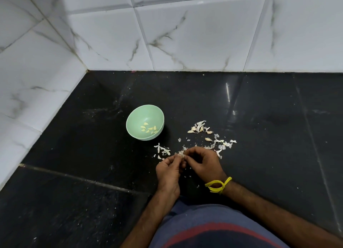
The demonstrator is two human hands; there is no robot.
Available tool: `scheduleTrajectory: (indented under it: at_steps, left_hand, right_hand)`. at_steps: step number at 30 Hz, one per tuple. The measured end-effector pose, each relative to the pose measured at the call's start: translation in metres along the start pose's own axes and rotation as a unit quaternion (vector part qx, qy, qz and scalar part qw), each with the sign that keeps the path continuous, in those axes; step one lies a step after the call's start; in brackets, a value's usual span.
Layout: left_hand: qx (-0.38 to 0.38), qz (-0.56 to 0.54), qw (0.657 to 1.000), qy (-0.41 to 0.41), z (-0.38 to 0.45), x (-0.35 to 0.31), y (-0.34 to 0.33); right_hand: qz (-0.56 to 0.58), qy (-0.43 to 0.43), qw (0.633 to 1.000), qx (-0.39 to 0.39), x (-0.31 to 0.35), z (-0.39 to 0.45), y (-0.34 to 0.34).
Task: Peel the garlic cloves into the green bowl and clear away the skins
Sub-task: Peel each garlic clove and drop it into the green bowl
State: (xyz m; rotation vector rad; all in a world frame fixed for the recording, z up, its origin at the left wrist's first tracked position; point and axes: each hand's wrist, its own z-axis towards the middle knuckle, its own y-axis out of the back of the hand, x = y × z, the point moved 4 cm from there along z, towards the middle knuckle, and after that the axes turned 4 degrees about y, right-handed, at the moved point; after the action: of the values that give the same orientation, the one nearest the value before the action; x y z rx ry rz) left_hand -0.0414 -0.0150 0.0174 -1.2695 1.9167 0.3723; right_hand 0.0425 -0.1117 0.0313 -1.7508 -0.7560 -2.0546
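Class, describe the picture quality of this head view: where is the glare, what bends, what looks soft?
Head view: glare streaks the black counter at right; wide-angle distortion tilts the wall tiles; the tiles look slightly soft; green bowl and both hands stay sharp.

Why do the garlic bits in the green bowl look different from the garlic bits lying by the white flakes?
The cloves in the green bowl are bare, smooth and pale yellow. The cloves on the counter still wear whitish papery skin, among loose skins. Bowl cloves sit together; counter cloves lie scattered. Both are small garlic cloves.
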Motion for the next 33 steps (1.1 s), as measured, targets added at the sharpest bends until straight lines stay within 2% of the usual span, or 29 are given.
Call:
scheduleTrajectory:
  at_steps: [3, 7, 11, 16, 22, 25, 29, 33]
  left_hand:
    - [0.006, -0.016, 1.000, 0.013, 0.000, 0.002, 0.002]
    - [0.017, 0.001, 1.000, -0.008, -0.003, 0.000, 0.001]
    - [0.011, 0.048, 0.998, -0.048, -0.003, -0.005, 0.004]
    - [-0.005, 0.129, 0.985, -0.110, 0.000, -0.010, 0.010]
    - [0.045, 0.111, 0.988, -0.096, -0.004, -0.012, 0.006]
    - [0.071, 0.062, 0.994, -0.058, -0.004, -0.014, 0.006]
    - [0.077, 0.036, 0.995, -0.044, -0.002, -0.015, 0.007]
    - [0.067, 0.042, 0.996, -0.052, 0.000, -0.016, 0.008]
  right_hand:
    - [-0.087, 0.067, 0.994, -0.010, 0.004, -0.003, 0.001]
    - [-0.120, 0.068, 0.989, -0.046, 0.003, 0.000, 0.003]
    - [-0.062, -0.012, 0.996, -0.070, -0.001, -0.001, 0.003]
    - [0.016, -0.087, 0.995, -0.055, -0.007, 0.003, 0.004]
    - [0.128, -0.160, 0.978, -0.035, -0.013, 0.002, -0.003]
    - [0.183, -0.171, 0.967, -0.035, -0.015, 0.003, -0.004]
    - [0.230, -0.171, 0.958, 0.010, -0.012, 0.002, -0.009]
    - [0.209, -0.159, 0.965, 0.008, -0.008, 0.002, -0.010]
